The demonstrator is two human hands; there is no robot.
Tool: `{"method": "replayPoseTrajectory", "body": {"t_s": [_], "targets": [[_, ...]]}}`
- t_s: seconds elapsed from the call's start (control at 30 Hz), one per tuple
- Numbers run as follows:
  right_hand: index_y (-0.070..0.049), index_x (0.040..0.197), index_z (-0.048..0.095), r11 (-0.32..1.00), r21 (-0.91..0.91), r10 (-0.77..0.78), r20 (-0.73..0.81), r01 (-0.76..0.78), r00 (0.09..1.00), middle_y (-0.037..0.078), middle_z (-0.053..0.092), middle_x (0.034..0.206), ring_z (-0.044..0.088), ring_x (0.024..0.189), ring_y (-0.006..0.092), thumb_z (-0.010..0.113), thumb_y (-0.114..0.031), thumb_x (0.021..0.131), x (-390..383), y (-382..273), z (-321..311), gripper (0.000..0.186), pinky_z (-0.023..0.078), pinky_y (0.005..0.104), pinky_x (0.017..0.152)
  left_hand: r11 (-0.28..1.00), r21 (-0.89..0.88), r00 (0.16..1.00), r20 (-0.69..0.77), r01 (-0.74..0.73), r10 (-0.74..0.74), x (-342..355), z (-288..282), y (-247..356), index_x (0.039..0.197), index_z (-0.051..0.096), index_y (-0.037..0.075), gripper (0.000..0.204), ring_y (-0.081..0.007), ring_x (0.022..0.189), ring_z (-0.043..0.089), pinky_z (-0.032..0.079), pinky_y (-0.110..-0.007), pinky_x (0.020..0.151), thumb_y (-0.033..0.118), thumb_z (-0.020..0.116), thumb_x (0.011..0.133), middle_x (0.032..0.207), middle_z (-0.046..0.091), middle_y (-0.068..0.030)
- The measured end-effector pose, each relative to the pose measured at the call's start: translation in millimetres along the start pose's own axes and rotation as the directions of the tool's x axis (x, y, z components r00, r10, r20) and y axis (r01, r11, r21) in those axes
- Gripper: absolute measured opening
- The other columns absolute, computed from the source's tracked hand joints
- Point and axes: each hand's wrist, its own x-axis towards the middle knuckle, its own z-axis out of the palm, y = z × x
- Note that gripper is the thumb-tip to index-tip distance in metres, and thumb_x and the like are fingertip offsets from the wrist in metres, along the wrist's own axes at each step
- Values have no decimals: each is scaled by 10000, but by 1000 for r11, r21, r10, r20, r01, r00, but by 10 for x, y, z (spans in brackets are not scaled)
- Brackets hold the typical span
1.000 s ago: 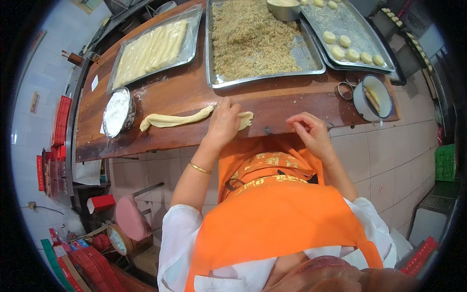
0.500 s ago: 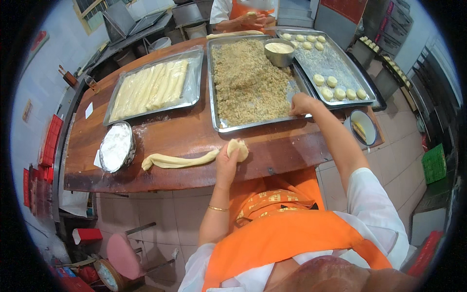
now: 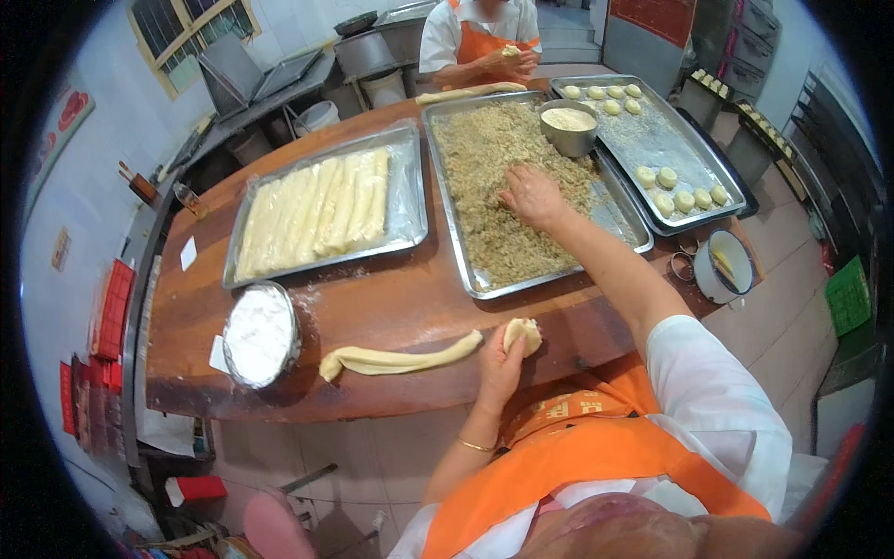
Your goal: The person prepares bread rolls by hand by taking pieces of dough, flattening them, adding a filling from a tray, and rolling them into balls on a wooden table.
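Observation:
My left hand (image 3: 500, 368) is closed on a flattened piece of pale dough (image 3: 522, 335) at the front edge of the wooden table (image 3: 391, 298). A long dough strip (image 3: 400, 359) lies just left of it. My right hand (image 3: 535, 197) reaches into a crumbly brown mixture (image 3: 503, 244) in a metal tray, its fingers curved and slightly apart, fingertips among the crumbs. A steel bowl of pale crumbs (image 3: 568, 132) sits in that tray. To the left is a tray of plastic-covered dough strips (image 3: 312, 210); to the right, a tray (image 3: 675, 149) holds several small round dough pieces.
A bowl of white flour (image 3: 261, 333) is at front left. An enamel bowl (image 3: 722, 265) and metal rings (image 3: 682, 266) are at right. A co-worker (image 3: 475, 42) holds dough across the table. A pink stool (image 3: 275, 526) stands below; side counters line the walls.
My left hand has taken up the short dough piece. My right hand has moved from the front edge up and forward into the crumbly mixture. The view has tilted up, showing the co-worker.

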Motion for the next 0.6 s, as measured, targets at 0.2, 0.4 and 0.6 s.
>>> {"method": "replayPoseTrajectory", "body": {"t_s": [0.2,0.4,0.6], "targets": [[-19,840,701,995,-90,57,167,-42,984,203,679,824,655,874,388,604,-290,895,23,-235,63,294,542,489,768,987,158,1000,1,-24,24,-24,75,257,1244,597,-36,280,-128,1003,632,509,-283,892,81,553,994,1103,681,-77],[-55,847,681,978,83,166,244,-191,956,157,681,814,654,895,352,585,-281,875,-332,-276,99,247,531,485,737,996,75,999,-3,-47,47,23,17,84,1254,582,-44,293,-121,1017,616,499,-280,902,90,554,995,1123,668,-69],[-91,1061,674,968,-244,11,282,61,959,185,639,1087,650,976,350,529,-525,934,-385,-328,-283,475,512,480,800,994,77,997,25,-76,75,84,-57,-2,1248,590,-34,290,-117,1015,605,488,-273,901,105,552,996,1122,661,-58]]}}
